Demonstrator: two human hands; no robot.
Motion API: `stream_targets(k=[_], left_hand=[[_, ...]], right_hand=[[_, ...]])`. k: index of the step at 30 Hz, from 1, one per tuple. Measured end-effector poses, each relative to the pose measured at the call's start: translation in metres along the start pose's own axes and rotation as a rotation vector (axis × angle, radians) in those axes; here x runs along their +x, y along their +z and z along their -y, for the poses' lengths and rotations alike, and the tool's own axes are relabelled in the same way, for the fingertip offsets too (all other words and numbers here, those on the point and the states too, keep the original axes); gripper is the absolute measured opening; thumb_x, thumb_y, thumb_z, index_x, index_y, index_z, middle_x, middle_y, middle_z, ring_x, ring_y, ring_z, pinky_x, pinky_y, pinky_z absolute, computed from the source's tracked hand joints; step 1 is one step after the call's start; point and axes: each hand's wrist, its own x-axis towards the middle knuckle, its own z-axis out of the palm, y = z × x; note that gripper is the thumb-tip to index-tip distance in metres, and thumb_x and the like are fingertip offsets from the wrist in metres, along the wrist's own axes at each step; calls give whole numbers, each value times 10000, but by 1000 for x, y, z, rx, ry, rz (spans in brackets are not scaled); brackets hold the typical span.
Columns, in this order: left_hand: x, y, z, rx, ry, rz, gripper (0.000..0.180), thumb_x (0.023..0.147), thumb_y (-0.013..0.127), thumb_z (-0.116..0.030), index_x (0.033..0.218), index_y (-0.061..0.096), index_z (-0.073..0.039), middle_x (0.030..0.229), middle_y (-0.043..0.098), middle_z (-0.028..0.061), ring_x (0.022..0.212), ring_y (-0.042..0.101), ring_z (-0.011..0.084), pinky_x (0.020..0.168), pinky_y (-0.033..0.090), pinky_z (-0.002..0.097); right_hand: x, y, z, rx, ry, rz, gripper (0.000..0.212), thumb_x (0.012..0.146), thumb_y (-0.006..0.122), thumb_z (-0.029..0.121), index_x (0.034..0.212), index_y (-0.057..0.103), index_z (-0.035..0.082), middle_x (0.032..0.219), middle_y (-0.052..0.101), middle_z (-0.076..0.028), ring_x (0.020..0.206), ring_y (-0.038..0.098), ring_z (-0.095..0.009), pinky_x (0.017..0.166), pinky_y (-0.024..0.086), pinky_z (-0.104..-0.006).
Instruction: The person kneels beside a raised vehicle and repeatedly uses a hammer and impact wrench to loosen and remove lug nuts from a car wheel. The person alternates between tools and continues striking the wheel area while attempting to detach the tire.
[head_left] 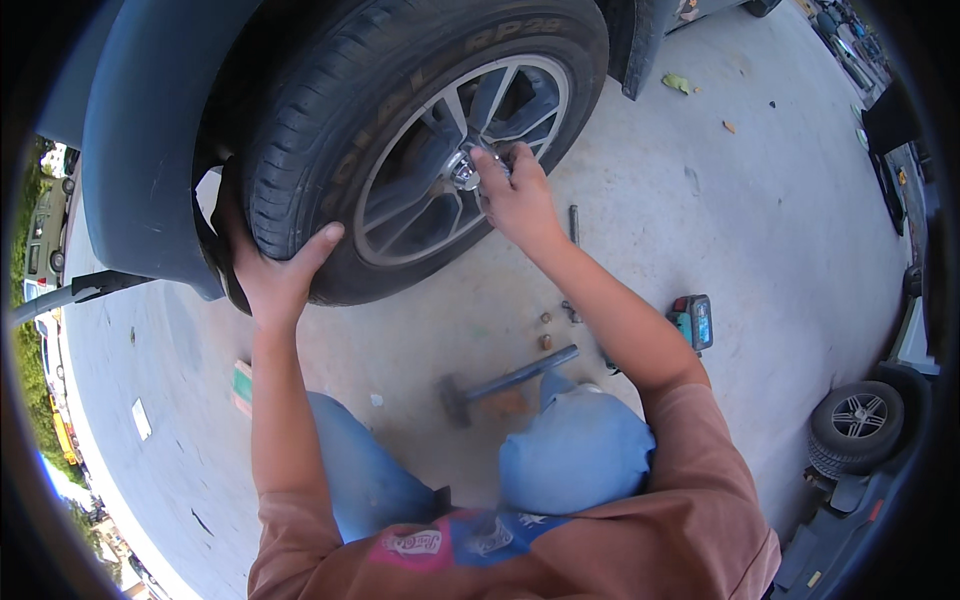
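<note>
Pale concrete floor (790,230) spreads under everything. A blue-grey car (140,160) fills the far left, and the wheel (345,185), a black tire around a silver spoked rim, sits in its arch at the far side, ahead of the person. A second wheel (856,415) is at the near right. The person's bent knees (578,450), in blue jeans, are near. A hammer (525,371) lies between them and the wheel, its blurred head to the left. Right of it, a teal power tool (694,322) shows partly behind the right forearm. The left hand (272,280) presses the tire's near-left edge, thumb spread on the sidewall; its fingers are hidden, so I cannot tell whether it grips. The right hand (520,200) has its fingers bent at the shiny hub (463,170); whether they clasp a loose piece, I cannot tell. A thin metal bar (574,225) lies right of the wheel, and two small brown pieces (546,342) lie near the hammer's handle.
</note>
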Motion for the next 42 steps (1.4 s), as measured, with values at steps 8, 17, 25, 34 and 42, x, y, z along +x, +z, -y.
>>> stream_targets(k=[8,17,25,34,42], left_hand=[[3,2,-5,-6,27,-20,1184,563,836,-545,1467,304,5,1379,469,202,1251,479,347,1070,375,402],[4,2,-6,-46,11,-26,1159,574,843,-531,1452,327,24,1377,473,213,1247,484,359,1080,362,396],[2,5,-5,-23,21,-51,1183,615,810,-604,1453,313,67,1403,456,242,1300,443,372,1107,323,392],[5,6,13,-22,95,-51,1197,593,847,-587,1435,327,86,1378,482,233,1269,480,360,1077,375,367],[-1,6,8,-44,98,-58,1136,600,864,-515,1420,340,71,1329,507,219,1221,502,343,1066,373,374]], right_hand=[[2,8,-11,-170,-347,-170,414,925,649,306,940,462,-64,665,598,-243,632,615,-411,582,475,-437],[14,-8,-13,-515,-534,-18,345,924,656,285,939,466,-3,697,624,-170,593,634,-323,543,488,-389],[23,-151,-110,-582,30,-39,238,876,631,208,954,630,-17,872,655,-170,702,631,-323,709,524,-407],[-41,-157,-200,-1316,-539,1010,165,711,655,76,861,650,142,999,595,-2,1053,517,-253,848,480,-378],[-17,-152,-182,-1127,-795,1210,227,745,683,120,945,577,111,974,589,-31,1016,539,-230,819,465,-361]])
